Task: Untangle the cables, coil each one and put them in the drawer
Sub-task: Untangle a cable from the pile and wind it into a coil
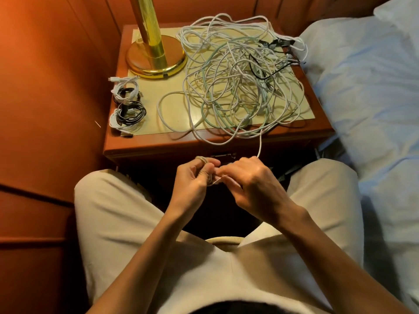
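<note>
I am working with both hands low in front of the table [136, 152], over my lap. My left hand [195, 180] is curled, with turns of a white cable [260, 143] wrapped round its fingers. My right hand [251, 184] pinches the same cable just beside it and feeds it on. That cable runs up from my hands to the tangled heap [238, 82], which covers most of the table top. Three coiled cables [127, 105] lie well apart from it at the left edge, near the brass lamp base [156, 62].

To coil well, I judge I should keep each turn the same width, draw slack gently, and stop when the heap drags instead of yanking.

The drawer is hard to make out: only a dark handle shows above my hands. The cable's end is hidden by my fingers.
</note>
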Demonstrator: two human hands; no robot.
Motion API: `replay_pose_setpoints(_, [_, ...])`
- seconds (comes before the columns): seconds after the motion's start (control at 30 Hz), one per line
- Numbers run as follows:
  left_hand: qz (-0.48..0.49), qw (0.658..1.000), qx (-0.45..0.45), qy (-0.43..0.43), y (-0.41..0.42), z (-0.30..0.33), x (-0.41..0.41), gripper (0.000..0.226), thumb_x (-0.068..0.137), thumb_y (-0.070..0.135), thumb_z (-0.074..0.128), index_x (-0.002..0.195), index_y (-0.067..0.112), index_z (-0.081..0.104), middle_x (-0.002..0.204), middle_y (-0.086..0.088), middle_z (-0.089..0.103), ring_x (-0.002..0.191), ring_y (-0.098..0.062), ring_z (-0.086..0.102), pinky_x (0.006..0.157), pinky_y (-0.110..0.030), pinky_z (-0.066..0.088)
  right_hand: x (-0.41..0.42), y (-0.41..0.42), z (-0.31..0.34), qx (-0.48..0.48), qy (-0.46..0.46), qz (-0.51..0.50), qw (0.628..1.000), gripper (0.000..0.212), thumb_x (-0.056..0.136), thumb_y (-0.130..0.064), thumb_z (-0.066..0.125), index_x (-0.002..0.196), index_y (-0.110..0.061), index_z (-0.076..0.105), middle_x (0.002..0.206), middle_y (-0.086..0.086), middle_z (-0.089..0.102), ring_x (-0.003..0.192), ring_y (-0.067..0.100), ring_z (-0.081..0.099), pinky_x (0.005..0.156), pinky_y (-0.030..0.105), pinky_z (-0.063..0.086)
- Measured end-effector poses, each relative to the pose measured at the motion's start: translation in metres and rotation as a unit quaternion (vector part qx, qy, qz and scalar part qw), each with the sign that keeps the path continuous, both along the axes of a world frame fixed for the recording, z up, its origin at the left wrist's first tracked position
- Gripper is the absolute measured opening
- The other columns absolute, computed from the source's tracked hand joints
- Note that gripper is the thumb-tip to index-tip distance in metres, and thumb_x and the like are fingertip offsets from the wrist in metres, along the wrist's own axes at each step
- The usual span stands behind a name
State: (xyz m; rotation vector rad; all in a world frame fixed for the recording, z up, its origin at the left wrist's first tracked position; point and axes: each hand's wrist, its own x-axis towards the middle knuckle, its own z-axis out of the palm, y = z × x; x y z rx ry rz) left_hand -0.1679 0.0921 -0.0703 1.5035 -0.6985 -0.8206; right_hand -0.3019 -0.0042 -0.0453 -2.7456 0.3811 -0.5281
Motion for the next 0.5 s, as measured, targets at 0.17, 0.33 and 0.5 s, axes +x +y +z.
replay_pose_setpoints(0.17, [-0.109, 0.991, 0.052, 0.062, -0.006, 0.006, -0.003, 0.029, 0.106, 0.012, 0.040, 0.102, -0.004, 0.064, 0.070, -0.003, 0.064, 0.065, -0.012, 0.057, 0.063, -0.022, 0.047, -0.005, -0.015, 0.003, -0.021, -0.074, -0.073, 0.994, 0.021, 0.080, -0.023, 0.080, 0.084, -0.010, 0.065, 0.068, 0.002, 0.061, 0.061, 0.019, 0.054, 0.063, 0.034, 0.045])
replay_pose_setpoints(0.33, [-0.235, 0.958, 0.052, 0.157, -0.010, 0.016, 0.004, 0.034, 0.107, 0.018, 0.035, 0.095, 0.004, 0.063, 0.061, -0.004, 0.048, 0.056, -0.013, 0.039, 0.055, -0.024, 0.031, -0.003, -0.047, 0.006, -0.013, -0.099, -0.048, 0.994, 0.023, 0.076, -0.019, 0.083, 0.086, -0.005, 0.068, 0.077, 0.006, 0.066, 0.072, 0.025, 0.061, 0.072, 0.033, 0.043])
replay_pose_setpoints(0.5, [-0.249, 0.945, 0.002, 0.212, -0.037, 0.039, 0.025, 0.024, 0.089, 0.015, 0.044, 0.069, 0.016, 0.057, 0.054, 0.003, 0.035, 0.049, -0.011, 0.027, 0.050, -0.024, 0.019, 0.003, -0.092, 0.011, -0.011, -0.118, -0.068, 0.991, 0.023, 0.090, -0.025, 0.062, 0.089, -0.003, 0.070, 0.082, 0.010, 0.066, 0.076, 0.023, 0.058, 0.070, 0.030, 0.044])
